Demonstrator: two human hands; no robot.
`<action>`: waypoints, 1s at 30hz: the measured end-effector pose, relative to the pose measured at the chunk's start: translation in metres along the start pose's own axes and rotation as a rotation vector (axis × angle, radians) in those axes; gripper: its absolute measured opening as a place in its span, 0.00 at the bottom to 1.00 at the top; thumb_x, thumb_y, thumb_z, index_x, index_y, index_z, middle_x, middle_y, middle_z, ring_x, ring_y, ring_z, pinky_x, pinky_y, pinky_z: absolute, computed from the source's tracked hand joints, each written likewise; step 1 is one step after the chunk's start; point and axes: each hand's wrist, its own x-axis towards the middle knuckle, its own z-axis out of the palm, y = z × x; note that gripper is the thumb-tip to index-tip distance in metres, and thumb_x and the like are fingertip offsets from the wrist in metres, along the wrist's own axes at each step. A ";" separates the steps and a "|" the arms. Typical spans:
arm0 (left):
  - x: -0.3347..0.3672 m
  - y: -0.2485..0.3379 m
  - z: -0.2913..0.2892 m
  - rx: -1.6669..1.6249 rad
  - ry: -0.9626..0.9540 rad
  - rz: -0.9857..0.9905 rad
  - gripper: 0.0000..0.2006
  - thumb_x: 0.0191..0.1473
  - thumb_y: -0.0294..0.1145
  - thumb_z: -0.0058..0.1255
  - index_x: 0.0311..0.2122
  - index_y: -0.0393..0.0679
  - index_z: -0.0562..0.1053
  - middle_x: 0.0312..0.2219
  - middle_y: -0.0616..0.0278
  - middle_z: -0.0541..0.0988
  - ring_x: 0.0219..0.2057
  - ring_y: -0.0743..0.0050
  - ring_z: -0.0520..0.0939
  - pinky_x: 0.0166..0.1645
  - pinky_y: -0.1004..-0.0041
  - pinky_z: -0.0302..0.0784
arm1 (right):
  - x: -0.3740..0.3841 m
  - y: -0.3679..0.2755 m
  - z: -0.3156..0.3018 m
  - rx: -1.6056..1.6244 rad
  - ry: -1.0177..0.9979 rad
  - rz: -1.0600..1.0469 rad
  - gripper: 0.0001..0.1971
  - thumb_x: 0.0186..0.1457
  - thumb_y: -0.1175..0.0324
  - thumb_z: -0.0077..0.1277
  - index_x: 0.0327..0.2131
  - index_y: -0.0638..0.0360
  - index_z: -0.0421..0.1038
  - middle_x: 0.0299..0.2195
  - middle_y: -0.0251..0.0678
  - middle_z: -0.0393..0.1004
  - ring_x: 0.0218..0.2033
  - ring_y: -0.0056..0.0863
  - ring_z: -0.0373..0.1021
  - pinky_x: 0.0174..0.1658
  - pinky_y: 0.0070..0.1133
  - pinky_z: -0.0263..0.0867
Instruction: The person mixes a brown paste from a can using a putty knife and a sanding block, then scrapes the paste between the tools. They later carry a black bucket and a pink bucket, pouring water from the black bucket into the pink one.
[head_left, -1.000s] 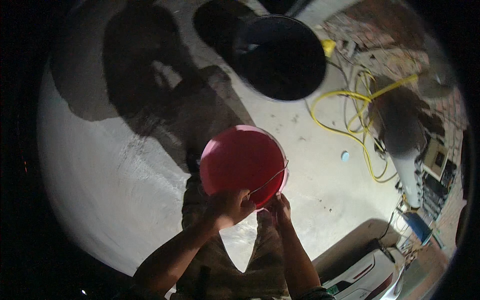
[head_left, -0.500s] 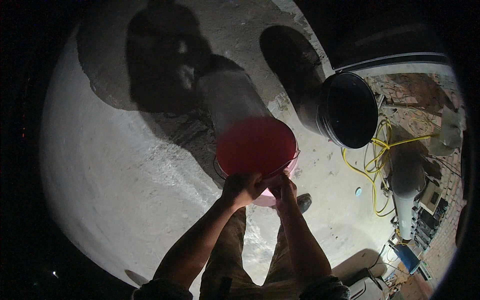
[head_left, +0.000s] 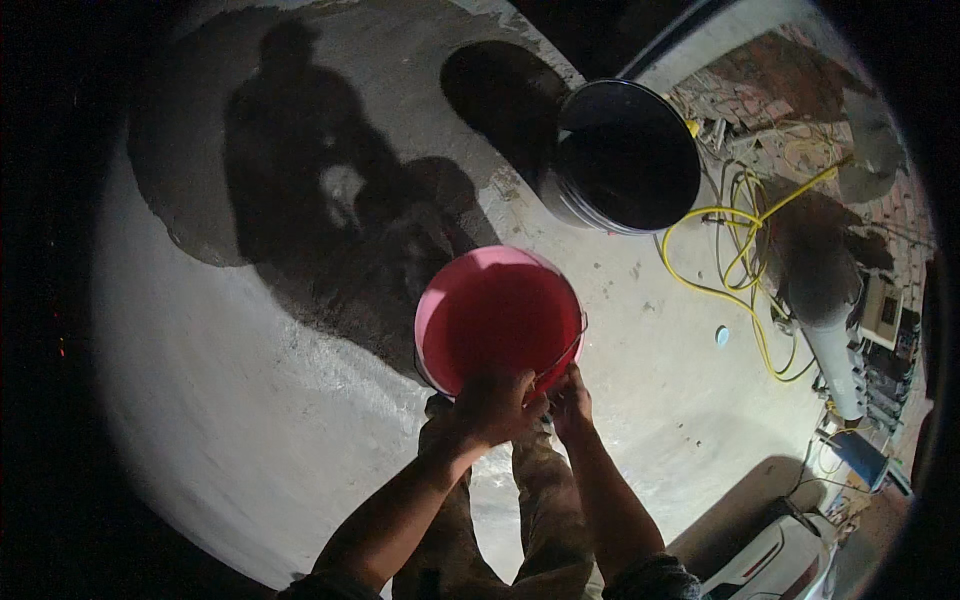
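Note:
A pink-red bucket (head_left: 433,318) is held just in front of my legs, its mouth facing up toward me. My left hand (head_left: 495,405) grips its near rim, fingers wrapped over the edge. Against the near right side, my right hand (head_left: 570,405) is closed on the bucket, its fingertips partly hidden. A thin wire handle (head_left: 583,335) hangs along the right rim. The inside is in deep shadow, so I cannot tell whether anything is at the bottom.
A large black bucket (head_left: 575,200) stands beyond, to the right. Yellow hose or cable (head_left: 755,225) lies coiled beside it. A dark wet patch (head_left: 190,215) spreads over the concrete floor (head_left: 230,400) at the left. A white machine (head_left: 770,565) sits at lower right.
A greyish sheet of water stretched from the bucket's mouth toward the far left floor; it is gone now. The bucket has come back nearer me and tipped more upright, both hands still holding it.

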 end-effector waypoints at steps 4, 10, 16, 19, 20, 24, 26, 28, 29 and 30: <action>-0.008 0.045 0.041 0.045 -0.149 -0.153 0.17 0.56 0.45 0.54 0.33 0.37 0.74 0.22 0.48 0.79 0.26 0.46 0.83 0.32 0.55 0.77 | -0.005 0.025 -0.072 0.009 -0.023 0.040 0.33 0.63 0.39 0.46 0.60 0.54 0.65 0.52 0.36 0.76 0.48 0.32 0.74 0.46 0.31 0.71; -0.015 0.105 0.086 0.127 -0.206 -0.156 0.16 0.56 0.44 0.56 0.35 0.38 0.74 0.26 0.48 0.80 0.29 0.46 0.84 0.35 0.53 0.77 | -0.038 0.007 -0.140 0.145 -0.215 -0.023 0.36 0.66 0.40 0.40 0.67 0.55 0.54 0.65 0.38 0.63 0.63 0.35 0.62 0.63 0.34 0.61; -0.017 0.175 0.099 0.140 -0.222 -0.049 0.14 0.54 0.41 0.56 0.33 0.38 0.74 0.24 0.49 0.80 0.29 0.45 0.84 0.34 0.51 0.78 | -0.103 -0.020 -0.179 0.182 -0.161 -0.089 0.32 0.65 0.42 0.41 0.64 0.54 0.60 0.62 0.39 0.67 0.61 0.35 0.65 0.62 0.34 0.62; -0.007 0.201 0.097 0.174 -0.261 0.002 0.14 0.53 0.40 0.55 0.31 0.37 0.75 0.24 0.47 0.80 0.28 0.44 0.84 0.34 0.49 0.78 | -0.125 -0.036 -0.191 0.212 -0.153 -0.165 0.29 0.64 0.46 0.43 0.60 0.54 0.65 0.61 0.39 0.68 0.60 0.35 0.66 0.62 0.36 0.63; -0.002 0.208 0.097 0.157 -0.238 0.052 0.14 0.53 0.40 0.55 0.31 0.37 0.75 0.23 0.47 0.80 0.28 0.44 0.84 0.33 0.49 0.78 | -0.132 -0.045 -0.195 0.210 -0.161 -0.186 0.28 0.64 0.46 0.43 0.59 0.54 0.65 0.60 0.38 0.68 0.60 0.35 0.66 0.62 0.36 0.63; 0.024 0.238 0.086 0.103 -0.224 0.174 0.13 0.53 0.39 0.56 0.30 0.38 0.75 0.20 0.47 0.79 0.24 0.46 0.83 0.30 0.52 0.78 | -0.165 -0.098 -0.194 0.120 -0.208 -0.313 0.25 0.66 0.54 0.43 0.60 0.59 0.64 0.60 0.39 0.68 0.59 0.36 0.66 0.62 0.36 0.62; 0.038 0.253 0.073 0.067 -0.157 0.302 0.12 0.54 0.38 0.57 0.30 0.38 0.74 0.19 0.49 0.79 0.22 0.48 0.83 0.28 0.54 0.79 | -0.186 -0.128 -0.179 0.109 -0.142 -0.311 0.25 0.67 0.56 0.44 0.62 0.61 0.61 0.60 0.41 0.68 0.60 0.37 0.66 0.63 0.37 0.61; 0.051 0.265 0.055 0.064 -0.110 0.397 0.11 0.55 0.36 0.57 0.29 0.40 0.73 0.17 0.52 0.77 0.20 0.54 0.82 0.25 0.57 0.78 | -0.206 -0.158 -0.155 0.063 -0.087 -0.317 0.27 0.68 0.55 0.43 0.63 0.62 0.59 0.60 0.42 0.68 0.60 0.37 0.66 0.63 0.36 0.61; 0.059 0.271 0.046 0.057 -0.089 0.459 0.11 0.55 0.36 0.58 0.29 0.41 0.72 0.16 0.53 0.77 0.19 0.54 0.82 0.24 0.57 0.78 | -0.214 -0.173 -0.141 0.052 -0.102 -0.343 0.27 0.69 0.54 0.43 0.63 0.62 0.59 0.60 0.42 0.68 0.60 0.37 0.66 0.63 0.36 0.61; 0.068 0.276 0.036 0.047 -0.073 0.506 0.10 0.55 0.35 0.58 0.29 0.41 0.72 0.16 0.54 0.77 0.19 0.55 0.82 0.24 0.58 0.77 | -0.222 -0.186 -0.125 0.068 -0.011 -0.364 0.25 0.68 0.55 0.46 0.57 0.66 0.62 0.54 0.44 0.72 0.53 0.37 0.72 0.58 0.39 0.68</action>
